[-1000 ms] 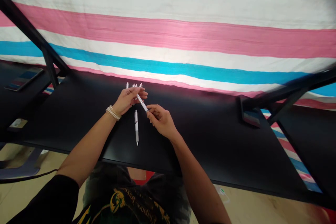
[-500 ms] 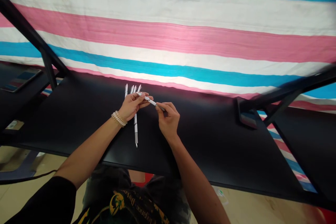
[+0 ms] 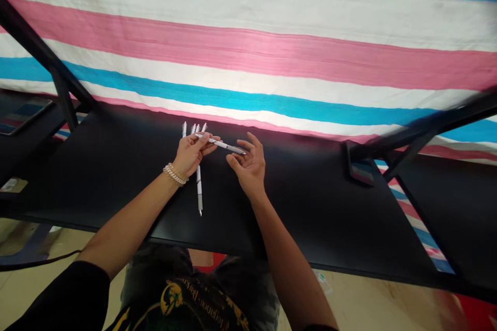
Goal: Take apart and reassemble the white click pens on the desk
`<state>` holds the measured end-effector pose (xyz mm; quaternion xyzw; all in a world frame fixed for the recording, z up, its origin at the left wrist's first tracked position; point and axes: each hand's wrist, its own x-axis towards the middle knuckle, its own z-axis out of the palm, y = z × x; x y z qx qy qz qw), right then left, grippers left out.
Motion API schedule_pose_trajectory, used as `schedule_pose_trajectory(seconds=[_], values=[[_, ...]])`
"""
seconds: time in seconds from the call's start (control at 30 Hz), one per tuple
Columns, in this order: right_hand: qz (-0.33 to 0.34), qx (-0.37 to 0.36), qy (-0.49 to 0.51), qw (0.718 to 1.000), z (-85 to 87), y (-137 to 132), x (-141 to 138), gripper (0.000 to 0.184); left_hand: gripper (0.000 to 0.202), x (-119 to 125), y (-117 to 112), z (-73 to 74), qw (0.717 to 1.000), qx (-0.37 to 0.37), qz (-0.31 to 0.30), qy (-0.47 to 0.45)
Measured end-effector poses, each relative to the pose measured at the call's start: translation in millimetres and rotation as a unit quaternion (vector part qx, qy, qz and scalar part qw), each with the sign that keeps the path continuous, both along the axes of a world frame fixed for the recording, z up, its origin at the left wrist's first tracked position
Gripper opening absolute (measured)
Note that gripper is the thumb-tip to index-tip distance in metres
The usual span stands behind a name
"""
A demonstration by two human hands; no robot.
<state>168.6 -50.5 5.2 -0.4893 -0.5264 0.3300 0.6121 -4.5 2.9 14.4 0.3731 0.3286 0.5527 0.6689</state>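
My left hand, with a bead bracelet at the wrist, is closed on a bunch of white pens whose tops stick out beyond the fingers. It also pinches one end of a white pen that points right, held level above the black table. My right hand is just right of that pen's tip, fingers spread apart, holding nothing. Another white pen lies lengthways on the table between my two wrists, its tip toward me.
A striped pink, blue and white cloth hangs behind the table. Black frame bars slant at the left and right. A small black block sits on the table at the right. A phone lies far left.
My right hand has let go of the pen's right end and opened its fingers. The pen has swung from slanting to nearly level, held by the left hand only.
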Motion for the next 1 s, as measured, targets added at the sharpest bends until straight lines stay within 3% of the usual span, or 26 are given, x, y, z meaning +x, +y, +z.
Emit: schedule_pose_trajectory(seconds=[0.07, 0.17, 0.53, 0.67, 0.73, 0.87, 1.0], values=[[0.006, -0.034, 0.002, 0.999, -1.0, 0.3, -0.1, 0.036, 0.027, 0.1, 0.2, 0.1, 1.0, -0.004, 0.0, 0.005], [-0.005, -0.016, -0.018, 1.0, -0.9, 0.7, 0.7, 0.027, 0.027, -0.3, 0.5, 0.1, 1.0, -0.006, -0.002, 0.007], [-0.001, -0.04, 0.048, 0.998, 0.5, 1.9, 2.1, 0.031, 0.024, -1.4, 0.2, 1.2, 1.0, -0.005, -0.011, 0.002], [0.005, -0.015, 0.025, 1.0, -0.9, 2.0, 1.9, 0.033, 0.022, -1.1, -0.7, 1.4, 1.0, -0.008, -0.014, 0.003], [0.015, -0.038, 0.026, 0.999, -1.0, 1.5, 1.7, 0.037, 0.022, -1.3, -0.8, 1.5, 1.0, -0.01, -0.017, 0.004], [0.018, -0.003, -0.032, 0.999, -0.8, 0.7, 4.8, 0.024, 0.021, -2.7, 0.5, 2.5, 1.0, -0.014, -0.014, -0.004], [0.004, 0.02, -0.095, 0.995, -0.4, -0.3, 7.0, 0.056, 0.025, -1.5, -0.8, 5.1, 1.0, -0.02, -0.008, -0.001]])
